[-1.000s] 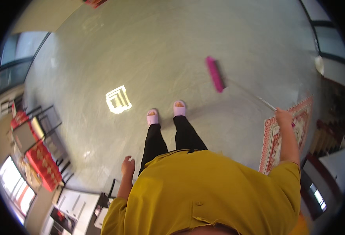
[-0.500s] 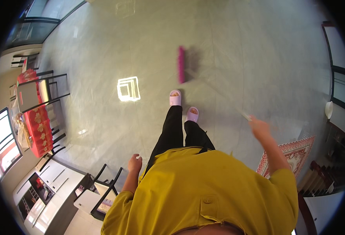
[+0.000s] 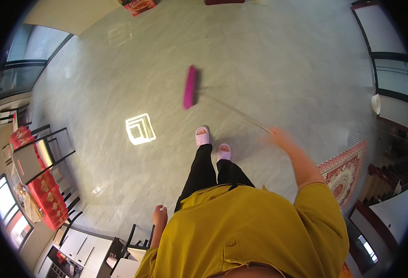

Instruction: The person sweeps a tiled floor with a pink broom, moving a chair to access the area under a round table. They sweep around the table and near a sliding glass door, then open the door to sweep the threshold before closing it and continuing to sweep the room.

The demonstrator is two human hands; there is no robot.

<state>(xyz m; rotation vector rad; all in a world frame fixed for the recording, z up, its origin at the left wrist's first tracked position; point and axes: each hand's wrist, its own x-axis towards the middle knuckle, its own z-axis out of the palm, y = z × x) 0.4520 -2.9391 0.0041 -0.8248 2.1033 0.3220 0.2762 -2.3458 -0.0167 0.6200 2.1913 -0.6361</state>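
Observation:
My right hand (image 3: 280,139) is closed around the end of a broom's thin handle, blurred by motion. The broom (image 3: 190,88) has a long magenta head on the grey floor, ahead and left of that hand. Its handle (image 3: 234,110) slants from the head toward me. At my left side hangs my left hand (image 3: 159,216), its fingers loosely curled with nothing visible in them. My feet, in pink slippers (image 3: 202,135), stand on the floor between the hands, short of the broom head.
Dark-framed chairs (image 3: 55,150) and a table with a red floral cloth (image 3: 46,199) stand at the left. A patterned red and white rug (image 3: 345,173) lies at the right. A red box (image 3: 139,5) sits at the far edge. White cabinets (image 3: 83,250) are at lower left.
The broom head has swung left and tilted, and my right hand has moved left with the handle. A red box has come into view at the far edge.

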